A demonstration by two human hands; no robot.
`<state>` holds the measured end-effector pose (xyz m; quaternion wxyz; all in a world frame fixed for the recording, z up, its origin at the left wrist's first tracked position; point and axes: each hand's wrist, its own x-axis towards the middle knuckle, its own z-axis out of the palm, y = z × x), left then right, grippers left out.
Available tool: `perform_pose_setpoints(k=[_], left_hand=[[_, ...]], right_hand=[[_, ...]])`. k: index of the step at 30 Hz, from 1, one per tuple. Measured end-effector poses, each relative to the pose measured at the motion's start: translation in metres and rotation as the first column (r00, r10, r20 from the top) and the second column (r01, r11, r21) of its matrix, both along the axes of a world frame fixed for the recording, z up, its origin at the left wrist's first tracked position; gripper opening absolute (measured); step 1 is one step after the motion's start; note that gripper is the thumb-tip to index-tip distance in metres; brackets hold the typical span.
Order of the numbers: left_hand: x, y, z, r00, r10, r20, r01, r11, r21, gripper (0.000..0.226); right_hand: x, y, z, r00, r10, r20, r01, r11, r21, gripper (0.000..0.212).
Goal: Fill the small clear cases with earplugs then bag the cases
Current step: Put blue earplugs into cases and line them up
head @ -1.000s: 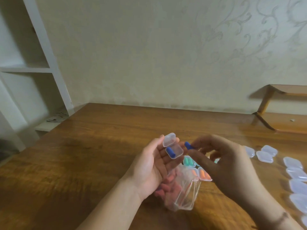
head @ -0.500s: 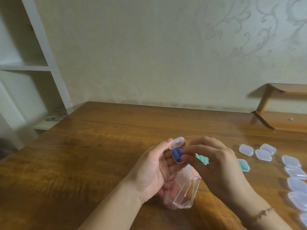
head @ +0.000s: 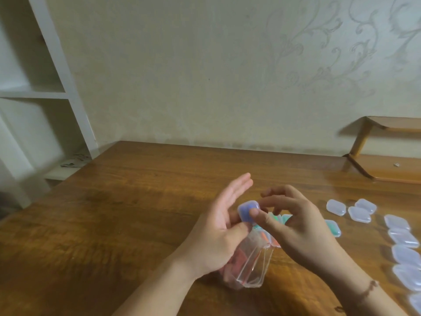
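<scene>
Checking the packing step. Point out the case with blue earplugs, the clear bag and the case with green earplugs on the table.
case with blue earplugs (head: 247,210): head view, on its closed lid.
clear bag (head: 252,267): head view, on its front panel.
case with green earplugs (head: 333,228): head view, on its visible right part.

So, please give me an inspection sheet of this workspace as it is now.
Surface: wooden table, glossy.
Job's things: small case with blue earplugs, lid closed; clear bag under the hands; empty clear cases lying on the right; teal-filled case beside them.
Clutter: nothing seen.
Hands: left hand holds the blue case, fingers straight; right hand pinches it, thumb on lid.
Cables: nothing seen.
Surroundings: white shelf unit, patterned wall, wooden rack.
</scene>
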<state>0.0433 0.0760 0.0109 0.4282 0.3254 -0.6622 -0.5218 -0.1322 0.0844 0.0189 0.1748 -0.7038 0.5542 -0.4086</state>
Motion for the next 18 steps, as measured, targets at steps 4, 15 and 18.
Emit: perform_pose_setpoints(k=[4,15,18], left_hand=[[-0.006,0.002,-0.010,0.985,0.160,0.066,-0.133,0.942,-0.307,0.062],[-0.014,-0.006,-0.015,0.875,0.483,0.024,-0.315,0.607,-0.729,0.047],[-0.021,-0.002,-0.005,0.855,0.516,0.057,-0.290,0.566,-0.772,0.044]], right_hand=[[-0.004,-0.002,0.000,0.939,0.036,0.341,-0.087,0.987,0.136,0.026],[0.003,0.009,0.013,0.869,0.019,0.494,-0.125,0.975,0.183,0.027],[-0.009,0.014,0.020,0.886,0.012,0.464,-0.113,0.975,0.190,0.026]])
